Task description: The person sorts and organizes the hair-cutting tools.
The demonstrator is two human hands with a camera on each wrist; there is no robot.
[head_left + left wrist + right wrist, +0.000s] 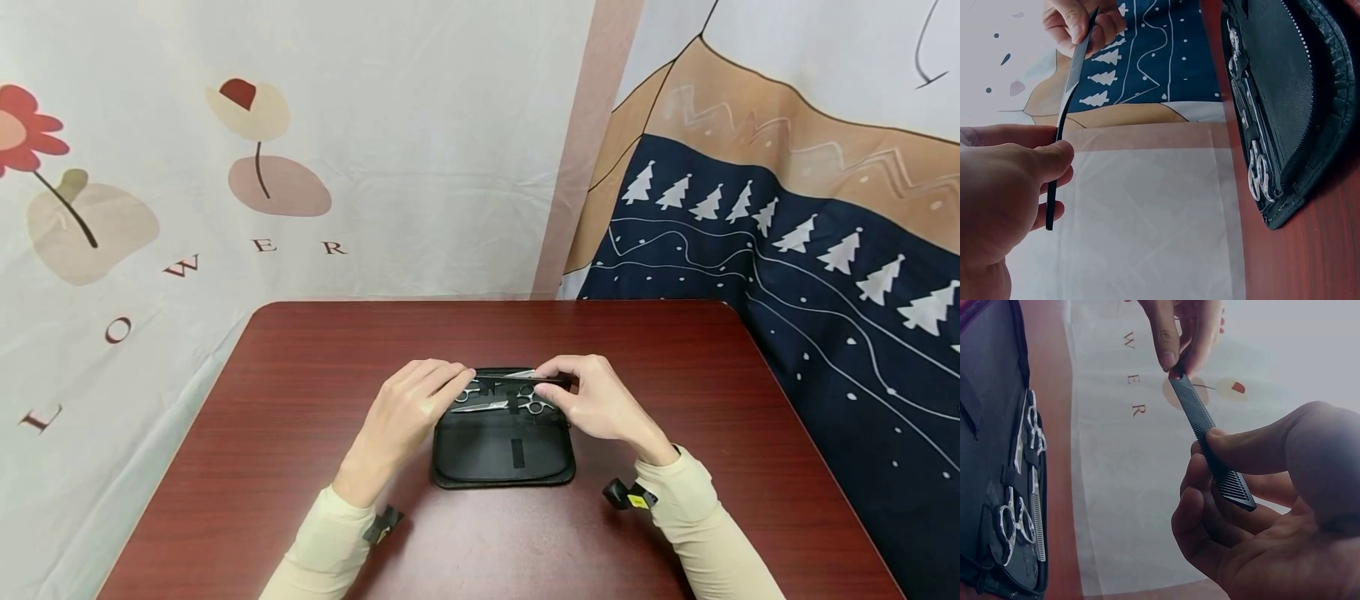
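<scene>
A slim black comb (pixel 1192 409) is held lengthwise between both hands, raised over an opened black zip case (pixel 480 457). My left hand (pixel 408 404) pinches its plain end between thumb and fingers. At the toothed end my right hand (pixel 600 400) grips it, thumb on one face and fingers behind. Silver scissors (pixel 535 407) lie strapped in the far half of the case. Beside them is another pair, whose toothed blade (pixel 1037 503) shows in the right wrist view. The comb and hands hide part of the case's far edge in the head view.
The case rests on a reddish-brown table (pixel 315 350) with rounded far corners. Behind it hangs a printed cloth (pixel 442 167) with flowers, letters and white trees. Each wrist wears a small black camera, such as the right camera (pixel 618 493).
</scene>
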